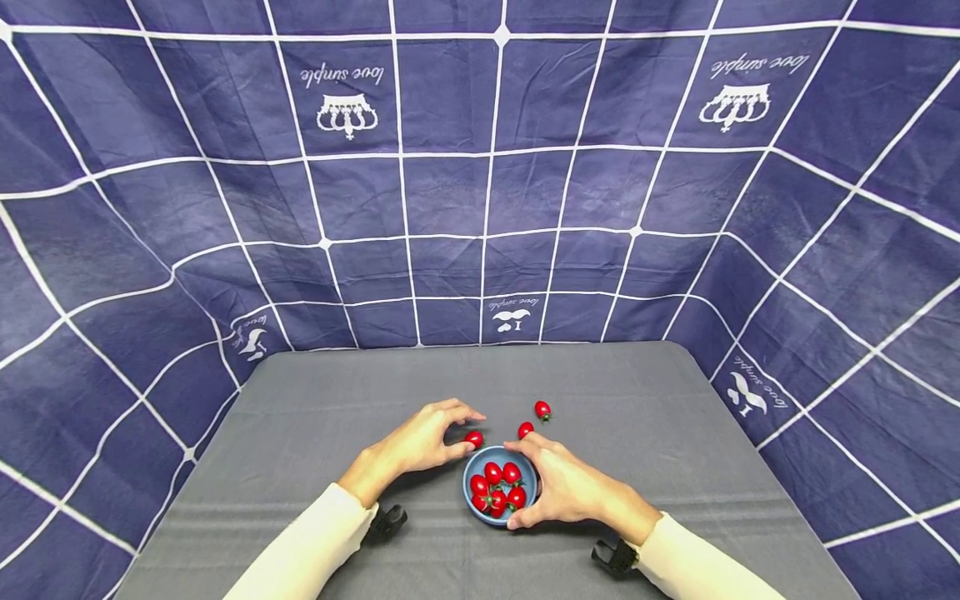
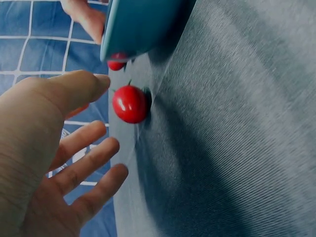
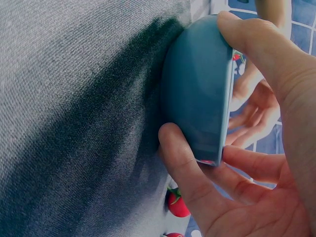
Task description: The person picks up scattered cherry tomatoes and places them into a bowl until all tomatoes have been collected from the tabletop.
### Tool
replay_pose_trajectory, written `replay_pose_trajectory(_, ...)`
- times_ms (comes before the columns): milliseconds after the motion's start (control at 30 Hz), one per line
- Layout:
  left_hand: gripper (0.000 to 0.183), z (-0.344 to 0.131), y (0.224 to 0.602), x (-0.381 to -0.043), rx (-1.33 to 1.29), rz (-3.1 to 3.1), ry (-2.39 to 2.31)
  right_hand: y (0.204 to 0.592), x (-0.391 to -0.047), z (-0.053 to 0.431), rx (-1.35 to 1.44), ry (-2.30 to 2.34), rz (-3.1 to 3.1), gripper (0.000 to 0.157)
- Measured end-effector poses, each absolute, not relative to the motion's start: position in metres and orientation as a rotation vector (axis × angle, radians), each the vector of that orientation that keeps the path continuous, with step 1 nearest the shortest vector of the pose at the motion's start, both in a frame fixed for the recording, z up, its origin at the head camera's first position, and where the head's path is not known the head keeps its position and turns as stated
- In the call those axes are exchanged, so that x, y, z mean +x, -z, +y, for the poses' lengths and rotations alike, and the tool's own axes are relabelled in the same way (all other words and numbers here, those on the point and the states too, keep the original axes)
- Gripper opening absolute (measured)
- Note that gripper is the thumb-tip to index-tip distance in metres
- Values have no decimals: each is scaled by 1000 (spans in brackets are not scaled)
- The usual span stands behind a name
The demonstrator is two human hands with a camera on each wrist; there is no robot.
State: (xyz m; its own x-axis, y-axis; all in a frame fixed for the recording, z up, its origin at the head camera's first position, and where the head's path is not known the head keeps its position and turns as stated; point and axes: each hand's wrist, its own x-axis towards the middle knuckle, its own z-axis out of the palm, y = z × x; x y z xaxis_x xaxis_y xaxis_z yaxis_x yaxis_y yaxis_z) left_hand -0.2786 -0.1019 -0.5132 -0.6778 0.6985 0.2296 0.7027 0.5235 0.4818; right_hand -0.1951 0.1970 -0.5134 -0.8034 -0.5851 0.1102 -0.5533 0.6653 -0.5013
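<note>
A small blue bowl (image 1: 529,477) holds several red cherry tomatoes (image 1: 492,472) with green stems. My right hand (image 1: 564,485) grips the bowl from its right side, the thumb at the near rim. In the right wrist view the fingers (image 3: 177,153) lie along the bowl's outer wall (image 3: 197,89). To the left, my left hand (image 1: 429,435) has its thumb and fingers spread around a loose cherry tomato (image 1: 473,438). The left wrist view shows a gap between that hand (image 2: 64,133) and the tomato (image 2: 130,104), which lies on the cloth.
Two more loose cherry tomatoes lie beyond the bowl, one (image 1: 526,429) close by my right fingers and another (image 1: 542,409) farther back. Grey cloth (image 1: 360,375) covers the table. A blue curtain with white grid lines (image 1: 450,192) hangs behind it and along both sides.
</note>
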Motion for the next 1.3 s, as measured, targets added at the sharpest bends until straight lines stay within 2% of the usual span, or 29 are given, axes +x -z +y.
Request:
replay_pose_trajectory(233,48,-101,518,-294,-1318,-2784,859,513,-195,198,-985,806,2821,104)
replay_pose_trajectory(500,39,-93,520,-304,-1443,-2764,834,514,-195,197,-979,818,2813,104)
replay_pose_trajectory(800,27,-90,519,-304,-1367,-2809,802,514,-196,197,-963,842,2797,104)
replay_pose_trajectory(1300,28,-90,513,-299,-1275,-2698,776,515,-195,199,-994,808,2825,106)
